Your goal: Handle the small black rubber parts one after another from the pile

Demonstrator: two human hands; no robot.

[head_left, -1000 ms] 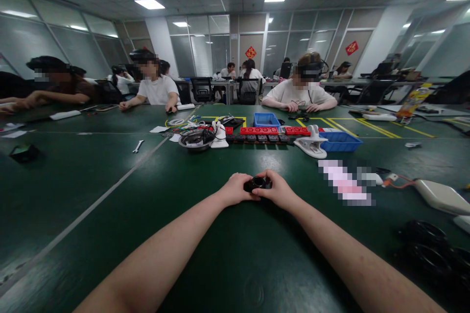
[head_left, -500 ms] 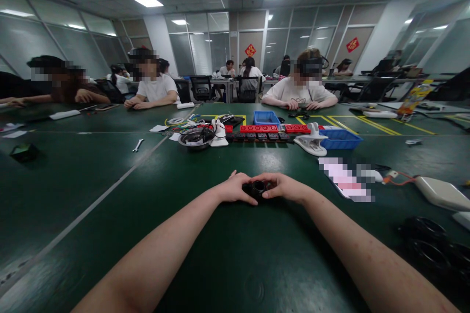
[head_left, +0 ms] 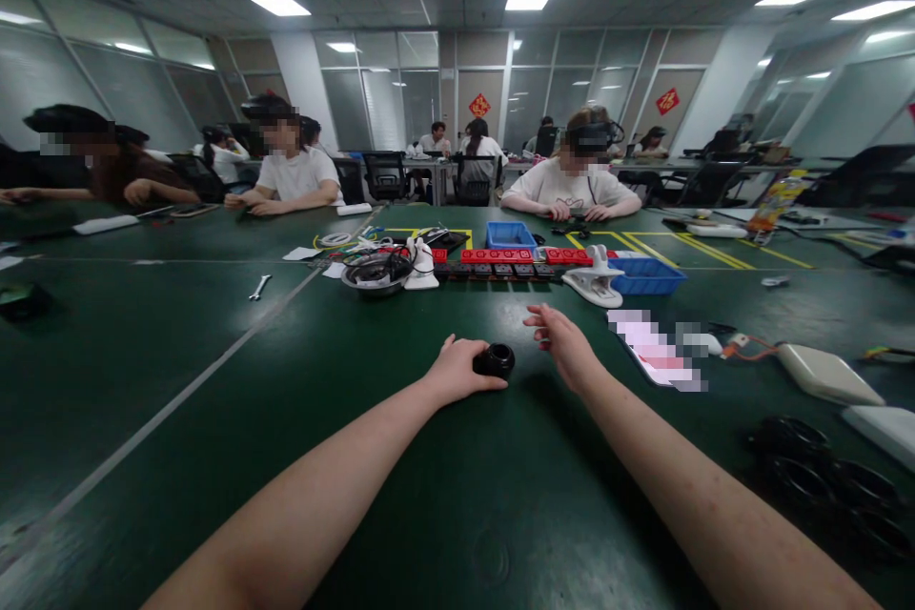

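On the green table (head_left: 343, 496) in front of me is a glossy black, rounded ring-shaped part (head_left: 498, 359) with a round opening on top. My left hand (head_left: 461, 372) grips it from the left, thumb along the near side; the other fingers are partly hidden behind it. My right hand (head_left: 564, 343) is apart from the part, raised to its right, fingers spread and holding nothing. At the lower right, beside my right forearm, lie several black rings (head_left: 801, 477) that look similar.
Red-and-black power strips (head_left: 500, 257) run across the table's middle, between a metal bowl of cables (head_left: 376, 276) and a white clamp (head_left: 597, 278). Blue trays (head_left: 647, 276) stand behind. A phone (head_left: 654, 348) and a white box (head_left: 829, 374) lie right, a wrench (head_left: 260, 288) left. People sit opposite.
My right hand has let go of the black part and moved up and to the right, its fingers opening. My left hand still holds the part. The view has shifted slightly.
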